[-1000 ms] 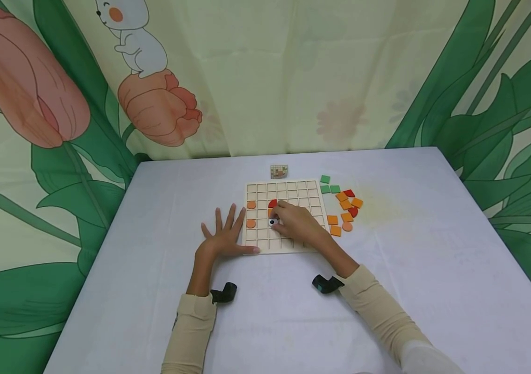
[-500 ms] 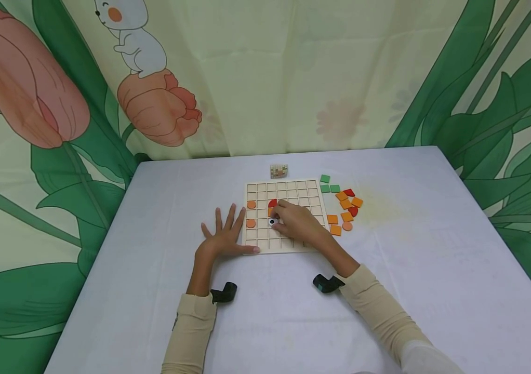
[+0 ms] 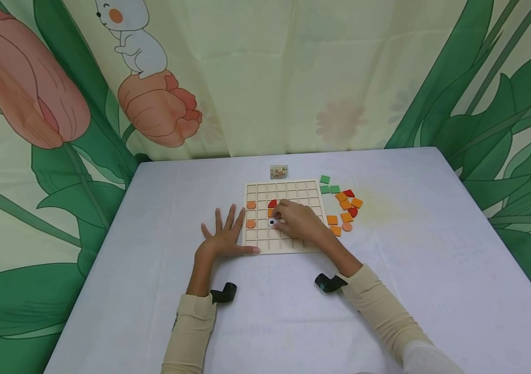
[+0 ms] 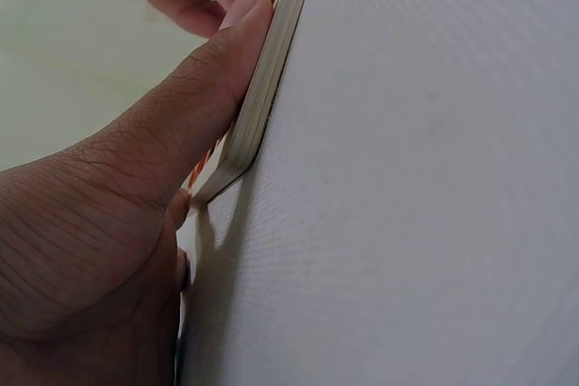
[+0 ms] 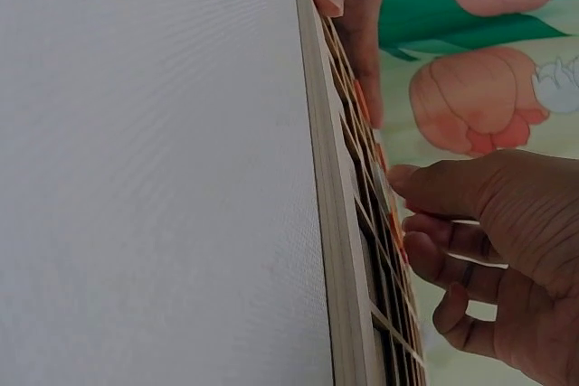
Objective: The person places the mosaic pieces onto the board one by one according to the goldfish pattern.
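A pale wooden grid board (image 3: 281, 188) lies on the table. My left hand (image 3: 222, 241) spreads beside its left edge, thumb lying on the near-left corner; the left wrist view shows that thumb (image 4: 204, 65) along the board's edge. Over the middle, my right hand (image 3: 300, 222) holds a white eye tile (image 3: 272, 222) with a black dot between thumb and curled fingers, down at its cell. An orange tile (image 3: 271, 212) and a red rounded tile (image 3: 272, 203) sit just beyond it. Two orange discs, the farther one (image 3: 251, 205) and the nearer one (image 3: 250, 224), occupy the left column.
Right of the board lie several loose orange squares (image 3: 332, 220), green squares (image 3: 325, 189), red rounded pieces (image 3: 352, 212) and an orange disc (image 3: 347, 227). A small patterned picture card (image 3: 278, 171) sits behind the board. The table has a white cloth (image 3: 265, 322).
My right hand and wrist have shifted very slightly to the right, its fingertips still at the eye tile. My left hand and the board stay in place.
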A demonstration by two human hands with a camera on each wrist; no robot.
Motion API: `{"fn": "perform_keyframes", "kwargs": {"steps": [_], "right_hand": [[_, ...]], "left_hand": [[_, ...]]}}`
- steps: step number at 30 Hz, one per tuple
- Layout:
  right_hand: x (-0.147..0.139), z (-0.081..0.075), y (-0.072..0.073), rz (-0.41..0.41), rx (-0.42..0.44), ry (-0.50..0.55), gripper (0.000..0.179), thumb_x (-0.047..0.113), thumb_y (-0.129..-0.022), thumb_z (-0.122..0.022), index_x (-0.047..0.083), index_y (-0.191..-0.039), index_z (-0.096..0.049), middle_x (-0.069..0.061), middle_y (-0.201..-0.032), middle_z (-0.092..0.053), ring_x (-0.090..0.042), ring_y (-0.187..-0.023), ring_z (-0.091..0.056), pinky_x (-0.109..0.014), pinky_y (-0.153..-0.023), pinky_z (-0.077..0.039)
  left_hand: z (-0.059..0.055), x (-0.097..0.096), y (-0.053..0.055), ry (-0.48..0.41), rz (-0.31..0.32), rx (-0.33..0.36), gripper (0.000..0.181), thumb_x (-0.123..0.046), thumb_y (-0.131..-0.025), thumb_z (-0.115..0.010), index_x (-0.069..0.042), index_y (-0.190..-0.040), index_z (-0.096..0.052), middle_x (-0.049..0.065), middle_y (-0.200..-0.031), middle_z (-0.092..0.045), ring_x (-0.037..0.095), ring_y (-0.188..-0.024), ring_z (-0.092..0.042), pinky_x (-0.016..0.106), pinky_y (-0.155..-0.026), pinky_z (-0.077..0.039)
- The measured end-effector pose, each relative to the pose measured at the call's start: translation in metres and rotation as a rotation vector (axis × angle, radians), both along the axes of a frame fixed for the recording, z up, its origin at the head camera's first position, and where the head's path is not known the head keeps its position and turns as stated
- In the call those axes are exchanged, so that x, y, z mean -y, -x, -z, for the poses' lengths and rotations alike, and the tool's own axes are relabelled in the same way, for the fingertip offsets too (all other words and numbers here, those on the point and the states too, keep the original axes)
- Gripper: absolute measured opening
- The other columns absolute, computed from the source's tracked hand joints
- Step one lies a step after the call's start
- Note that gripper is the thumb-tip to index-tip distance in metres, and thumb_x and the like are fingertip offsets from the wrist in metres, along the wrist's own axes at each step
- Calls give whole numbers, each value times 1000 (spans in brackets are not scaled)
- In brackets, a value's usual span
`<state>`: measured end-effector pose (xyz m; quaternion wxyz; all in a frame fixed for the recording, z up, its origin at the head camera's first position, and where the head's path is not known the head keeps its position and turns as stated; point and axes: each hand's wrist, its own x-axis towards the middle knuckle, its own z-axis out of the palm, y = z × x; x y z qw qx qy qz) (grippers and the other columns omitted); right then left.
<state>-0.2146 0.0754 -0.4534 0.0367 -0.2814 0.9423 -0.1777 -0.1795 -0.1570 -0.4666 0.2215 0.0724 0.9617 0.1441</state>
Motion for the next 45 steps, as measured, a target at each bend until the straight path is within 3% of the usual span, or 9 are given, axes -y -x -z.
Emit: {"fn": "perform_keyframes", "kwargs": {"steps": [6, 18, 25, 37, 45], "right_hand": [[-10, 0, 2, 21, -6, -3, 25, 28, -91, -70, 14, -111, -70, 0, -109, -65, -15, -93, -63, -33, -81, -55], [-53, -5, 9, 160, 9, 30, 22, 24, -93, -66, 10, -110, -70, -4, -107, -65, -20, -91, -62, -35, -81, -55], [-90, -5, 17, 249, -23, 45, 21, 20, -92, -68, 7, -108, -69, -8, -105, -65, -21, -84, -62, -33, -67, -52], [-140, -6, 32, 451, 14, 54, 28, 9, -93, -65, -1, -119, -64, -20, -114, -57, -33, -96, -57, -47, -85, -55], [-154, -4, 42, 495, 94, 37, 30, 9, -94, -61, -2, -123, -63, -24, -122, -54, -37, -105, -56, -51, -92, -52]], "left_hand": [[1, 0, 1, -7, -3, -2, 122, -75, -71, -67, -28, -158, 4, 3, -164, 20, 40, -145, 30, 78, -104, 10], [2, 1, 0, -29, -9, 0, 123, -73, -70, -70, -28, -158, 4, 3, -164, 20, 40, -145, 31, 78, -104, 11], [2, 1, 0, -30, -3, 2, 123, -74, -70, -69, -28, -158, 4, 3, -164, 20, 40, -144, 31, 78, -104, 11], [0, 0, 0, -21, -13, -4, 123, -74, -70, -69, -28, -158, 4, 3, -164, 20, 40, -145, 30, 78, -104, 11], [0, 0, 0, -34, -17, 1, 124, -74, -69, -70, -28, -158, 3, 3, -164, 20, 39, -145, 31, 78, -104, 12]]}}
